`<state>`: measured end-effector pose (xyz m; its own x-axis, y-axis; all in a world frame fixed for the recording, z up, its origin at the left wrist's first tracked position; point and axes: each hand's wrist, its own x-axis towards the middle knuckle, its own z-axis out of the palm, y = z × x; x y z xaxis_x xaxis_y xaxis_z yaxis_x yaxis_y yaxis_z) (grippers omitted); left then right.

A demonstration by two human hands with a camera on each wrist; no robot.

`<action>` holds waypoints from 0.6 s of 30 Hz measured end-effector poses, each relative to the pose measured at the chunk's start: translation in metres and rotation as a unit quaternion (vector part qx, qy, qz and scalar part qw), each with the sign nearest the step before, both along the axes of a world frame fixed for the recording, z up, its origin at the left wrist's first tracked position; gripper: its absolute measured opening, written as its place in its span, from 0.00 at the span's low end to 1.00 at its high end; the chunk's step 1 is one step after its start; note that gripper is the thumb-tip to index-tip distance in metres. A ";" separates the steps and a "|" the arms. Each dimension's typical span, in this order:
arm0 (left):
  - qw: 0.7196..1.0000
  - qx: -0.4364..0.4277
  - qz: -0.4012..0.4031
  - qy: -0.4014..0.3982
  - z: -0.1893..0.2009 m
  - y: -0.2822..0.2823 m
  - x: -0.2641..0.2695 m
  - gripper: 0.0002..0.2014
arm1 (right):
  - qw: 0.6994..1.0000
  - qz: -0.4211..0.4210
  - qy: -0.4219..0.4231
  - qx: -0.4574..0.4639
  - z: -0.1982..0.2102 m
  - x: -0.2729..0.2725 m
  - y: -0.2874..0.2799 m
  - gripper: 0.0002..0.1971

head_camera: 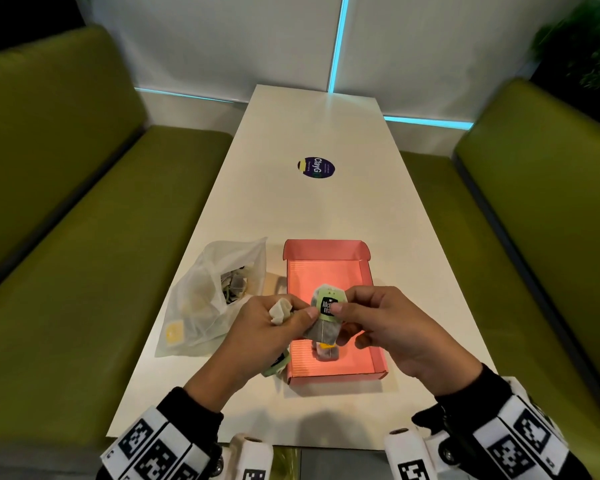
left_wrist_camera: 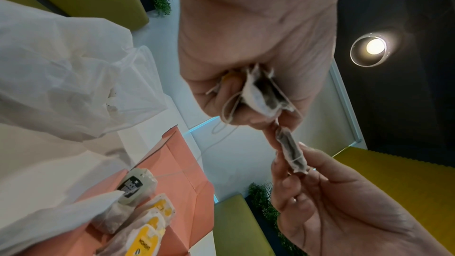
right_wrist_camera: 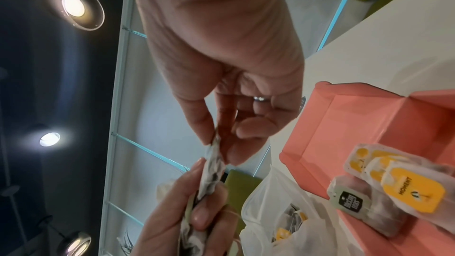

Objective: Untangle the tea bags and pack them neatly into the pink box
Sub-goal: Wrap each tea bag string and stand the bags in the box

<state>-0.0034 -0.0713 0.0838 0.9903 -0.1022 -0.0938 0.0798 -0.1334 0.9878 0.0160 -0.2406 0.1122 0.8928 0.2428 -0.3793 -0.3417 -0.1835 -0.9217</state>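
Observation:
Above the open pink box [head_camera: 368, 271], both hands share one grey tea bag [head_camera: 323, 332] with a green tag [head_camera: 329, 304]. My left hand [head_camera: 302, 315] pinches its left edge and also clutches a crumpled tea bag [left_wrist_camera: 263, 92] with loose string in its palm. My right hand [head_camera: 343, 317] pinches the right side between thumb and forefinger [right_wrist_camera: 219, 149]. Another green tag [head_camera: 278, 363] dangles below the left hand. Tea bags with yellow tags [right_wrist_camera: 413, 192] and one with a green tag [right_wrist_camera: 349, 201] lie in the box near its front.
A clear plastic bag [head_camera: 208, 299] holding more tangled tea bags lies left of the box on the white table [head_camera: 309, 209]. A round dark sticker [head_camera: 316, 167] sits farther back. Green benches [head_camera: 84, 220] flank the table on both sides.

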 end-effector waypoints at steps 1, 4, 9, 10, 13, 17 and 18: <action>1.000 0.004 0.003 -0.002 0.000 -0.001 0.000 0.09 | 1.000 -0.006 -0.005 -0.003 -0.001 -0.001 0.000 0.05; 0.998 0.014 0.058 -0.036 -0.003 -0.002 -0.001 0.07 | 0.999 -0.036 -0.021 -0.001 -0.003 -0.001 0.002 0.05; 0.990 0.034 0.107 -0.088 -0.002 -0.006 -0.007 0.12 | 0.997 -0.065 -0.042 -0.004 -0.006 -0.002 0.004 0.04; 0.990 0.039 0.097 -0.094 -0.001 -0.007 -0.009 0.12 | 0.997 -0.068 -0.046 -0.007 -0.006 -0.002 0.005 0.05; 0.988 0.075 0.086 -0.104 -0.002 -0.011 -0.010 0.09 | 0.995 -0.077 -0.058 0.001 -0.008 -0.003 0.007 0.05; 0.985 0.102 0.100 -0.098 -0.004 -0.013 -0.008 0.10 | 0.994 -0.080 -0.068 0.020 -0.010 -0.004 0.008 0.04; 0.984 0.108 0.103 -0.096 -0.004 -0.014 -0.008 0.11 | 0.994 -0.080 -0.069 0.026 -0.010 -0.005 0.008 0.04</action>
<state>-0.0115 -0.0851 0.0802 0.9894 0.1050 0.1003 -0.0587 -0.3429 0.9375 0.0113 -0.2329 0.1018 0.9644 0.1093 -0.2408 -0.2319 -0.0888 -0.9687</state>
